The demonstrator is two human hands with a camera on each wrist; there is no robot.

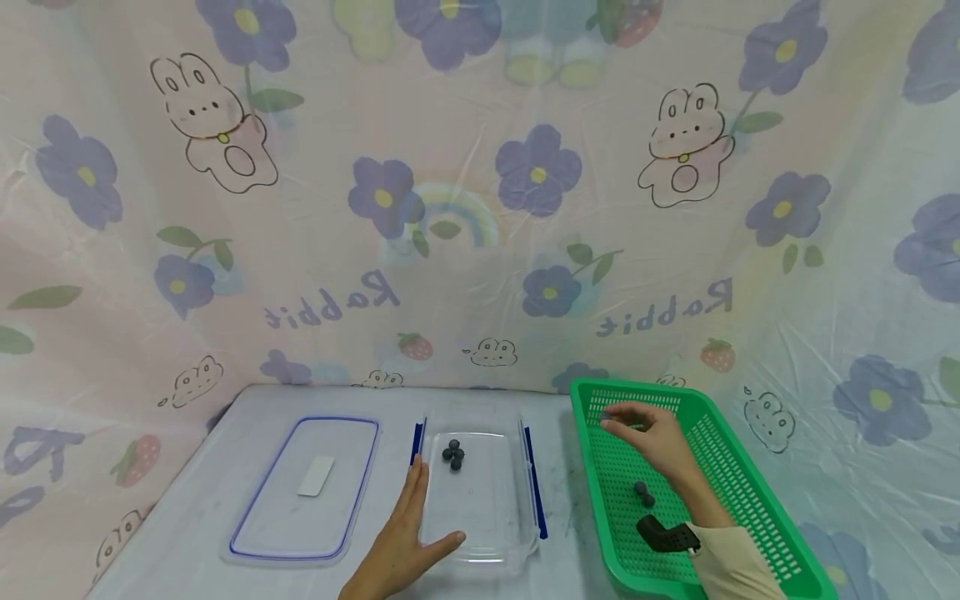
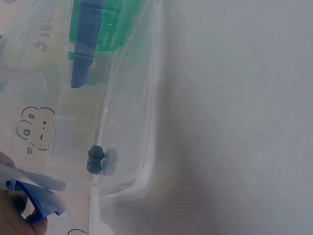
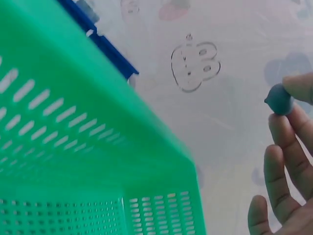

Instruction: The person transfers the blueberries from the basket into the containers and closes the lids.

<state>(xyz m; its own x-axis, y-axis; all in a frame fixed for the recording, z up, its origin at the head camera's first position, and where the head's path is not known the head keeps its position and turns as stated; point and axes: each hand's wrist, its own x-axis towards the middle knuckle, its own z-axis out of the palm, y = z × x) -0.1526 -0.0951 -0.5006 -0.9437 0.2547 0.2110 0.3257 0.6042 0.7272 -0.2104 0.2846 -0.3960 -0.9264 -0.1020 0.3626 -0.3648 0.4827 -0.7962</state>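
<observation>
My right hand point(image 1: 656, 446) is raised over the left wall of the green basket point(image 1: 592, 492). Between thumb and fingertips it pinches a blueberry point(image 3: 280, 101), dark blue with a small nub; the other fingers are loosely bent. A clear plastic box point(image 1: 480, 508) with blue side clips stands in the middle of the table. Several dark blueberries point(image 1: 453, 455) sit clustered toward its far left. At the box's left wall my left hand point(image 1: 397, 542) rests with straight fingers, thumb spread over the near corner. Beside its fingers shows a blue clip point(image 2: 41, 200).
A clear lid point(image 1: 281, 521) with a blue seal lies flat on the left, a white rectangular piece point(image 1: 317, 476) at its middle. Inside the basket are a few more blueberries point(image 1: 640, 487). A patterned curtain point(image 1: 465, 275) hangs behind the table and along both sides.
</observation>
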